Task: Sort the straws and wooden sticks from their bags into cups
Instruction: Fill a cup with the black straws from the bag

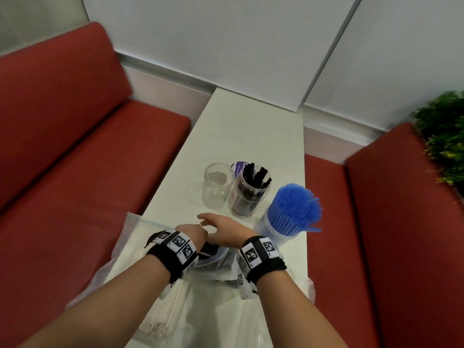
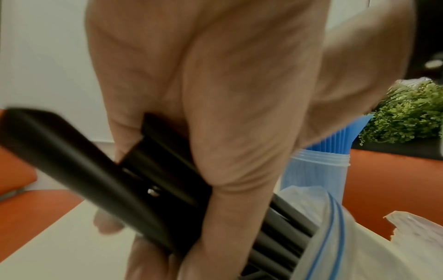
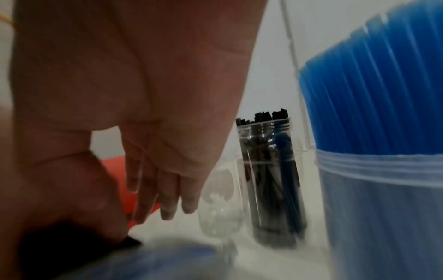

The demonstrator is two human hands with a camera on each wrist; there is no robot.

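Observation:
My left hand (image 1: 193,232) grips a bundle of black straws (image 2: 165,181) that sticks out of a clear zip bag (image 2: 335,238) at the near middle of the white table (image 1: 251,126). My right hand (image 1: 217,223) hovers just beyond it with straight fingers (image 3: 167,197) and holds nothing. Behind the hands stand an empty clear cup (image 1: 217,184), a clear cup with black straws (image 1: 251,192) and a translucent cup full of blue straws (image 1: 292,214). A bag of wooden sticks (image 1: 165,312) lies under my left forearm.
Red bench seats (image 1: 75,172) flank the narrow table on both sides. A green plant (image 1: 444,136) sits at the far right. Crumpled clear plastic (image 1: 251,322) covers the near end of the table. A purple label (image 1: 239,167) lies behind the cups.

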